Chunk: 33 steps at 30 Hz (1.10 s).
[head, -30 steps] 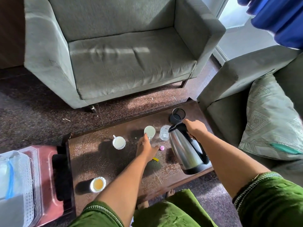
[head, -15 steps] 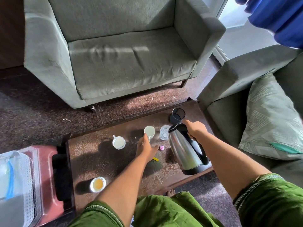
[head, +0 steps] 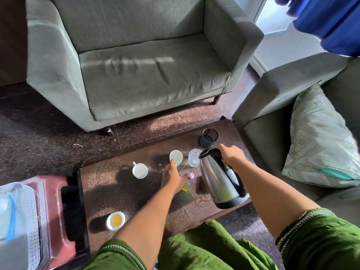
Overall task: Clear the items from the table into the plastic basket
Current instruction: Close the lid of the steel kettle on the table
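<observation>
My right hand (head: 232,155) grips the black handle of a steel kettle (head: 218,180), which leans tilted over the right side of the dark wooden table (head: 109,193). My left hand (head: 172,177) reaches across the table, its fingertips touching a white cup (head: 176,156). Nearby stand a white mug (head: 139,170), a clear glass (head: 194,157), a black mesh cup (head: 209,137) and a cup of yellowish liquid (head: 115,220). A small pink cap (head: 191,175) and a yellow scrap (head: 184,190) lie beside my left hand. The white plastic basket (head: 29,221) sits at far left.
The basket rests on a maroon plastic stool (head: 56,217) left of the table. A grey armchair (head: 140,61) stands beyond the table. A grey sofa (head: 272,106) with a patterned cushion (head: 319,141) is at the right. A blue curtain (head: 329,22) hangs top right.
My left hand has crept forward until its fingertips reach the white cup. The kettle in my right hand has barely moved.
</observation>
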Available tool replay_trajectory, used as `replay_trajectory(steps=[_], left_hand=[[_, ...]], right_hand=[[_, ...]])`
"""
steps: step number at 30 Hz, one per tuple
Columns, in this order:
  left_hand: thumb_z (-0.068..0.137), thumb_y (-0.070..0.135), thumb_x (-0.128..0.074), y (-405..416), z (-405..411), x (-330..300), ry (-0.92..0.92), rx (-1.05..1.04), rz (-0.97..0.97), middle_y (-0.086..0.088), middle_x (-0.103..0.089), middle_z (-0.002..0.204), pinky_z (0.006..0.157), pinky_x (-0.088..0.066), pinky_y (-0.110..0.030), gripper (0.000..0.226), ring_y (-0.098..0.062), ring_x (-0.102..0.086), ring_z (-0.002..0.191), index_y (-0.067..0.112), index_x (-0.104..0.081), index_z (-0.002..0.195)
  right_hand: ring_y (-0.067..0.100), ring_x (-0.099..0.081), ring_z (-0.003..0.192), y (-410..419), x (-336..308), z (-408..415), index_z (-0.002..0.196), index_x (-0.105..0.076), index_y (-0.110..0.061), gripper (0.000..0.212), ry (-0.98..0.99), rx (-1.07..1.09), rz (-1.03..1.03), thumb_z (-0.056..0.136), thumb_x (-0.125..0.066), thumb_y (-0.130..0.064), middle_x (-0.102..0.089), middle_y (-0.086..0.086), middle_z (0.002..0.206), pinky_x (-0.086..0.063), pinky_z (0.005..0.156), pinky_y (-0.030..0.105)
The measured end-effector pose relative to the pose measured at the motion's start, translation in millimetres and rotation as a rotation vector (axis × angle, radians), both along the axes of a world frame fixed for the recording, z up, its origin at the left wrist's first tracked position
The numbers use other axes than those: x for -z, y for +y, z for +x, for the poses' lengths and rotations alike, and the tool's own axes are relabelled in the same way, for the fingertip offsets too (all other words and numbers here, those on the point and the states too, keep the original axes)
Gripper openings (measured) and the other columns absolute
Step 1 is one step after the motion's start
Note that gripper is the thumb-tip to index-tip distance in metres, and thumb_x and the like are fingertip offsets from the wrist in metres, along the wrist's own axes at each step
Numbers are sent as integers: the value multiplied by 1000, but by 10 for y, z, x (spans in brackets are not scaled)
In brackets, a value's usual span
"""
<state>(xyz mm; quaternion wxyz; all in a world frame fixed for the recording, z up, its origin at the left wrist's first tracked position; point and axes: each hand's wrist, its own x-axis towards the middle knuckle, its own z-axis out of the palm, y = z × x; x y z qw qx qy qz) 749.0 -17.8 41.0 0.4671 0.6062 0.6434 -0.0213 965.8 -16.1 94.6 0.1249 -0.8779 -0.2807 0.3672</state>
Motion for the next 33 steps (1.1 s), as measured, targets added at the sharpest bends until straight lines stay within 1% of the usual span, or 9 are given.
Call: replay_trajectory(steps=[4,8,13,20,26,33], left_hand=[[91,42,-58,-15,4,-17,10,7,2,-4,-16,158,106,-36,-37,85,-24,-27,142,21,-4,153],[90,40,-59,-37,22,-43,10,2,9,-2,-18,157,104,-37,-34,84,-22,-29,141,22,-6,153],[90,40,-59,-50,28,-55,-9,-8,-2,-1,-19,156,102,-38,-34,84,-22,-31,139,24,-6,153],[90,40,-59,-65,54,-88,-34,5,-6,-7,-21,157,107,-33,-37,85,-27,-29,141,19,-5,153],[89,43,-59,-62,48,-75,-10,13,-16,-5,-17,158,108,-35,-43,87,-28,-26,142,20,-4,153],[90,42,-59,-60,37,-78,-6,25,-7,-6,-16,158,111,-32,-43,87,-28,-23,144,18,-3,153]], right_hand=[[26,-56,46,-13,-13,11,54,-59,-5,54,-1,6,1,85,-42,-47,-60,10,48,-45,58,28],[26,-54,43,-23,-18,19,60,-60,-4,51,18,12,7,80,-44,-47,-58,11,48,-44,50,26],[25,-53,42,-25,-40,20,63,-60,-4,48,16,17,12,79,-44,-47,-58,9,47,-44,50,25],[25,-52,41,-39,-43,39,58,-59,-5,51,9,8,14,82,-43,-47,-57,9,46,-44,51,26],[25,-52,42,-45,-37,58,56,-59,-5,52,23,21,20,83,-45,-46,-58,11,48,-44,51,26],[26,-54,45,-53,-30,61,56,-60,-5,52,24,21,26,83,-45,-47,-60,11,50,-46,55,28]])
